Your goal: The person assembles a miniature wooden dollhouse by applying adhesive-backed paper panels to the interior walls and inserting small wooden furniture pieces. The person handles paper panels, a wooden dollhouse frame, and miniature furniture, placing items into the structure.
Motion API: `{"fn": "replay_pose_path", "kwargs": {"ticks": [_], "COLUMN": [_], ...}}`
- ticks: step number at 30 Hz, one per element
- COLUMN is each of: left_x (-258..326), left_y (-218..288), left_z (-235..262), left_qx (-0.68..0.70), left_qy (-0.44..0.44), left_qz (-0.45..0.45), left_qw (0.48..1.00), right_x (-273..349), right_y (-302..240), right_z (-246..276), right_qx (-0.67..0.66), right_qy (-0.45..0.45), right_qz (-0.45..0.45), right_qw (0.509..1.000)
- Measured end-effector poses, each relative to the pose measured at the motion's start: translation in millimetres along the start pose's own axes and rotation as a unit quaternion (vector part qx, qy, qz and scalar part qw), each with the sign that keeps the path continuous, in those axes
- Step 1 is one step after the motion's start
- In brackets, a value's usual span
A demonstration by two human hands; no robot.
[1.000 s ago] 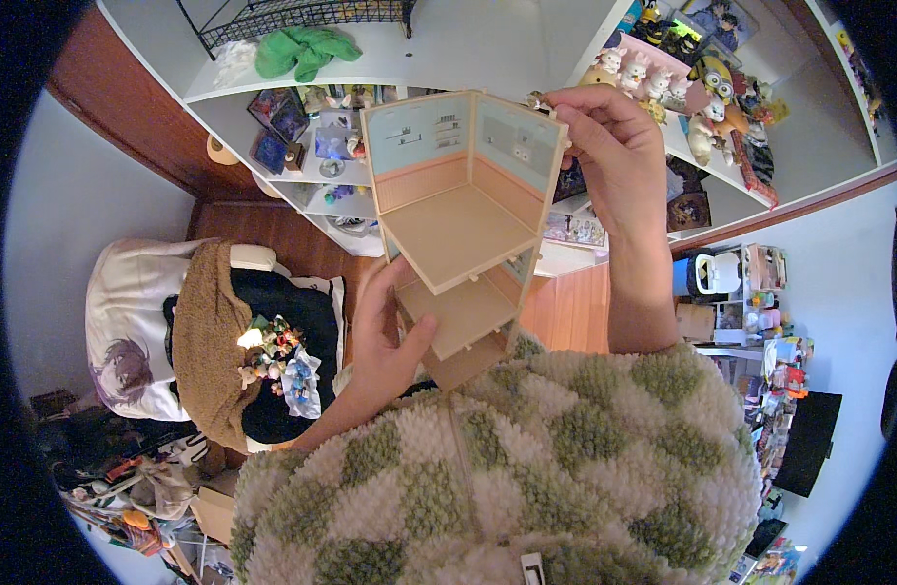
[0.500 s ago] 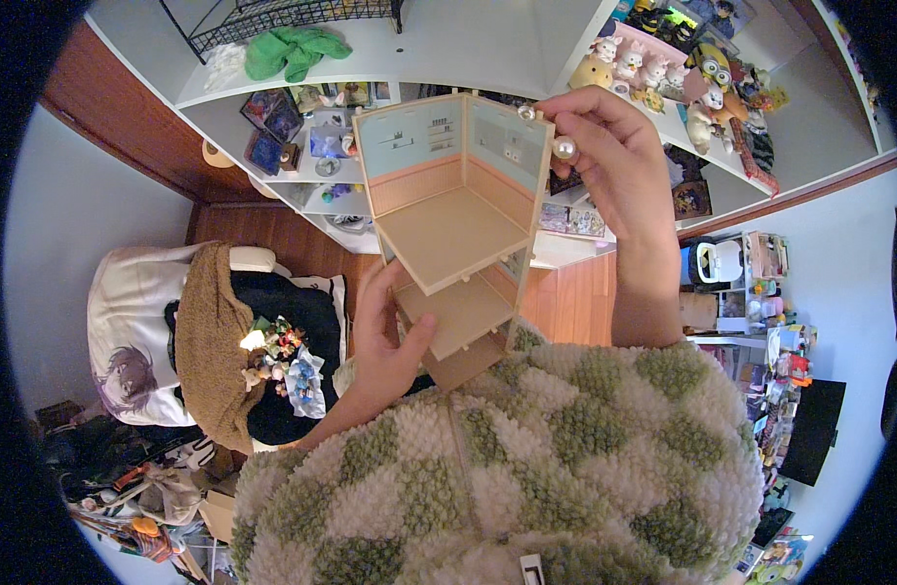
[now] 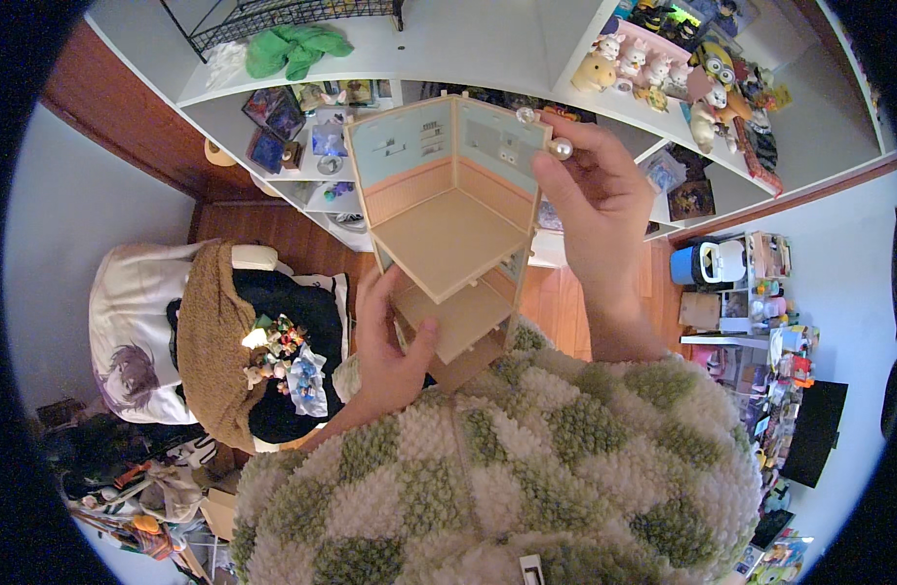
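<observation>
A beige miniature house (image 3: pixel 448 234) with stacked open floors stands tilted in front of my chest. Its two upper walls are pale blue above a peach lower band, with small printed shelves. My left hand (image 3: pixel 395 336) is wrapped round the left side of the lower floors, thumb in front, the other fingers partly hidden. At the top right edge of the wall, my right hand (image 3: pixel 600 185) pinches with its thumb in front and fingers behind. A round pearl-like bead (image 3: pixel 561 148) sits between those fingers, and a clear shiny ball (image 3: pixel 526 115) lies against the wall's corner.
White shelves (image 3: pixel 468 58) beyond the house hold figurines, boxes and a green cloth (image 3: pixel 297 52). To the left, a seat with a brown blanket (image 3: pixel 210 341) bears several small toys (image 3: pixel 283 341). A crowded shelf (image 3: pixel 760 292) stands at the right beside a dark screen (image 3: pixel 819 434).
My right hand has shifted slightly down and turned, its thumb now lower along the wall's edge. The house has moved a little left; my left hand keeps its hold.
</observation>
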State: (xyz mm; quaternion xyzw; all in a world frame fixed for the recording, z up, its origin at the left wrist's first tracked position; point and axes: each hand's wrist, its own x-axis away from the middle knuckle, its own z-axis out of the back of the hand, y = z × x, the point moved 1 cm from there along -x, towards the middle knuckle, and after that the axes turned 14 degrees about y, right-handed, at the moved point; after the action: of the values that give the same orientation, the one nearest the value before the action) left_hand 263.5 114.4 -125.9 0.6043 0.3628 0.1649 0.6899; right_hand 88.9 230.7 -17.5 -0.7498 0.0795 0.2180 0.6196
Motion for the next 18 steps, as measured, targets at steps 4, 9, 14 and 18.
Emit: {"fn": "replay_pose_path", "kwargs": {"ticks": [4,9,14,18], "left_x": [1,3,0,-3], "left_y": [1,4,7,10], "left_z": [-3,-5,-5,-5], "left_qx": [-0.045,-0.064,-0.106,-0.131], "left_qy": [0.012,0.010,0.010,0.014], "left_qz": [-0.009,0.002,-0.034,-0.055], "left_qw": [0.999,0.998,0.994,0.990], "right_x": [3,7,7,10], "right_y": [7,15,23,30], "right_z": [-4,-8,-11,-15], "right_qx": [0.036,0.028,0.081,0.098], "right_qy": [0.041,0.084,0.128,0.162], "right_qz": [-0.014,-0.008,0.053,0.079], "right_qw": [0.998,0.996,0.987,0.979]}}
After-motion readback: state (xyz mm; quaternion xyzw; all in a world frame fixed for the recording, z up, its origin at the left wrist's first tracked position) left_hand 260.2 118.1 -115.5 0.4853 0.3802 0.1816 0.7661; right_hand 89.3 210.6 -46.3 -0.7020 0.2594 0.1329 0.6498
